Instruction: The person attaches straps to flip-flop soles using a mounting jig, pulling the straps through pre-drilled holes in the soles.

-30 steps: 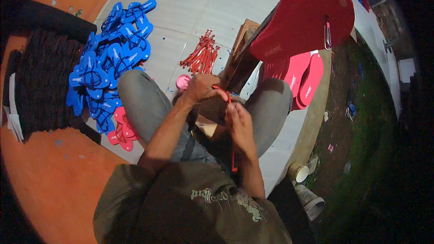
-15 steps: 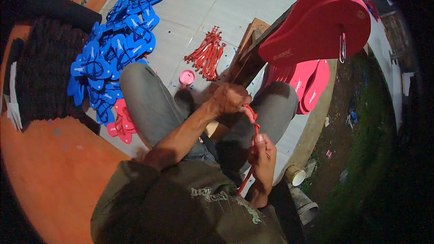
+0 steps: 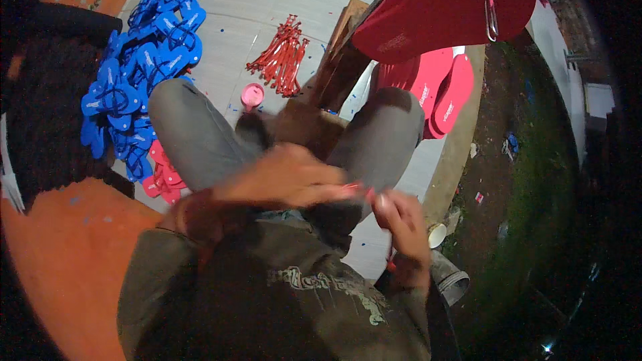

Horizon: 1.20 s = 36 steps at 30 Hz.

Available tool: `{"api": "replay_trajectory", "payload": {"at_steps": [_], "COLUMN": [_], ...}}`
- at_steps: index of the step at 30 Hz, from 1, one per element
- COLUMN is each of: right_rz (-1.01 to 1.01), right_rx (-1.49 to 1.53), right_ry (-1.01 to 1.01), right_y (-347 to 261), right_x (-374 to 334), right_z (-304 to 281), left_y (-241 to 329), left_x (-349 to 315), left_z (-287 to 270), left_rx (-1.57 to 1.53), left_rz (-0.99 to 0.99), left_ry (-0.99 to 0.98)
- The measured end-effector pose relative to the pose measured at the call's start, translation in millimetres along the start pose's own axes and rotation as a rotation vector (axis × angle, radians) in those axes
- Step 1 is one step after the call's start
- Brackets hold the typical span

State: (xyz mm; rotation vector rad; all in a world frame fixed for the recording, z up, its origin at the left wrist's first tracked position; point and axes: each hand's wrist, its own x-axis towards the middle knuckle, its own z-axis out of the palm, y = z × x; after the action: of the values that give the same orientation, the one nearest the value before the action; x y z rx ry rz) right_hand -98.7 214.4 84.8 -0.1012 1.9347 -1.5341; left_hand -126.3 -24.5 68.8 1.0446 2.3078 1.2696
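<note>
Between my hands, above my lap, runs a red rubber sandal strap (image 3: 352, 188). My left hand (image 3: 294, 177) is blurred by motion but closed, with the strap at its fingertips. Facing it, my right hand (image 3: 404, 217) pinches the strap between thumb and fingers. A red end shows below the right palm, near the wrist. Beyond my knees, a heap of red sandal straps (image 3: 281, 57) lies on the tiled floor beside a small pink cup (image 3: 252, 96). Red sandal soles (image 3: 441, 10) rest on a wooden stand (image 3: 334, 60), and a metal hook (image 3: 492, 19) sticks through the top one.
Blue flip-flops (image 3: 144, 70) are piled at the left, with a few pink ones (image 3: 162, 175) near my left knee. More pink soles (image 3: 451, 97) lie beyond my right knee. A dark ribbed stack (image 3: 50, 100) stands far left; buckets (image 3: 449, 279) sit at right by the floor's edge.
My hands have come lower and nearer my body, and the left has turned level. The strap stretch between them looks shorter. The view has shifted, moving the surroundings up and left.
</note>
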Motion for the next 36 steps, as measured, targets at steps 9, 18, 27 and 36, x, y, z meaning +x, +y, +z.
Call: {"api": "replay_trajectory", "payload": {"at_steps": [9,18,27,36], "right_rz": [-0.134,-0.254,-0.266,-0.027], "right_rx": [0.296,0.729,0.335,0.465], "right_ry": [0.097,0.243,0.424,0.221], "right_y": [-37.4,14.7,-3.0,27.9], "right_x": [47.4,156.3,151.1,118.8], "right_z": [11.5,34.1,60.5,35.3], "left_y": [-128.0,-186.6,-87.5,-93.9], "left_x": [27.6,23.0,4.8,-3.6], "left_z": [50.1,87.0,22.0,2.3], "left_rx": [-0.2,0.224,-0.548,-0.767], "left_rz": [-0.579,-0.385,-0.506,-0.47], "left_ry": [0.5,0.332,0.306,0.118]}}
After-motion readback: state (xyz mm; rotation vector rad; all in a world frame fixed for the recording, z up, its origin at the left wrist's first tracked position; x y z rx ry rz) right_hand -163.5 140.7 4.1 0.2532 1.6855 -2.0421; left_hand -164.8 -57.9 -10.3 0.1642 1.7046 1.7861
